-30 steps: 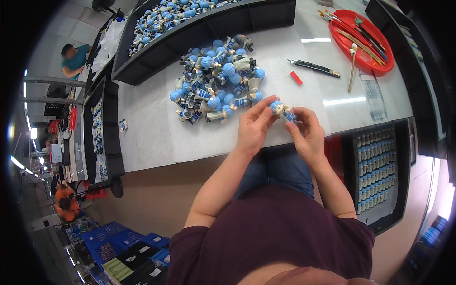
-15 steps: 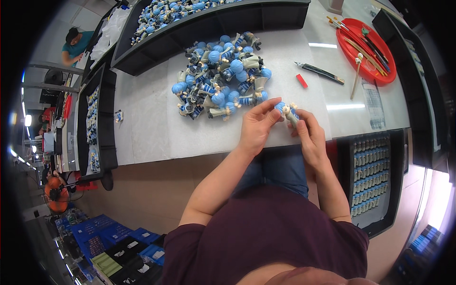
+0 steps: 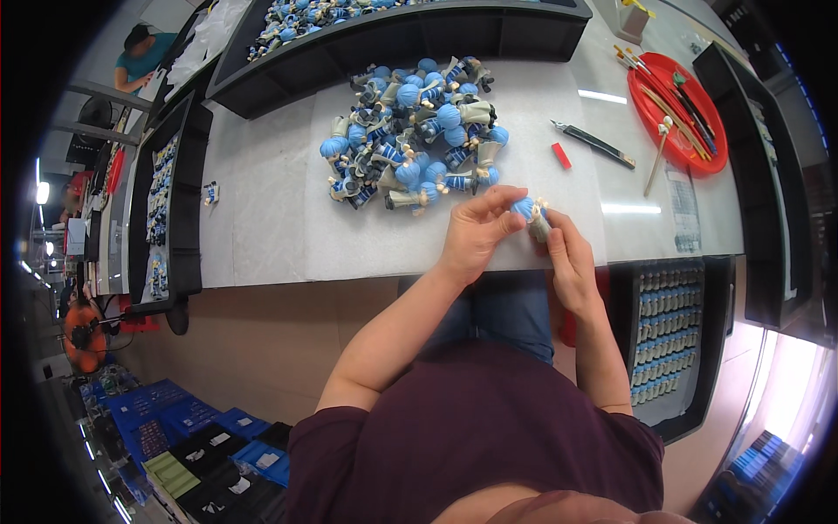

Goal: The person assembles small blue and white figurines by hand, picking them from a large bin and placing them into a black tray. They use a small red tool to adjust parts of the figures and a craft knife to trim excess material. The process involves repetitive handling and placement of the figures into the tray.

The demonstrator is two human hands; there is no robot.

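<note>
A small figurine (image 3: 540, 226) with a blue head and a pale grey body is held between my two hands above the table's front edge. My left hand (image 3: 478, 230) pinches it at the blue head with thumb and fingers. The fingers of my right hand (image 3: 572, 260) close round the lower end of its body, partly hiding it. Just beyond my left hand lies a loose heap of similar figurines (image 3: 410, 131), blue-headed with grey and striped blue parts, on a white sheet (image 3: 288, 210).
A black tray (image 3: 410, 39) of figurines stands behind the heap. To the right lie a red block (image 3: 560, 155), a craft knife (image 3: 594, 144) and a red dish (image 3: 721, 157) with brushes and sticks. Another black tray (image 3: 709, 367) holds rows of figurines, lower right. A person (image 3: 144, 57) sits far left.
The figurine has turned in my fingers, so its grey body now points more toward me. My hands stay close together around it. The whole view has shifted slightly.
</note>
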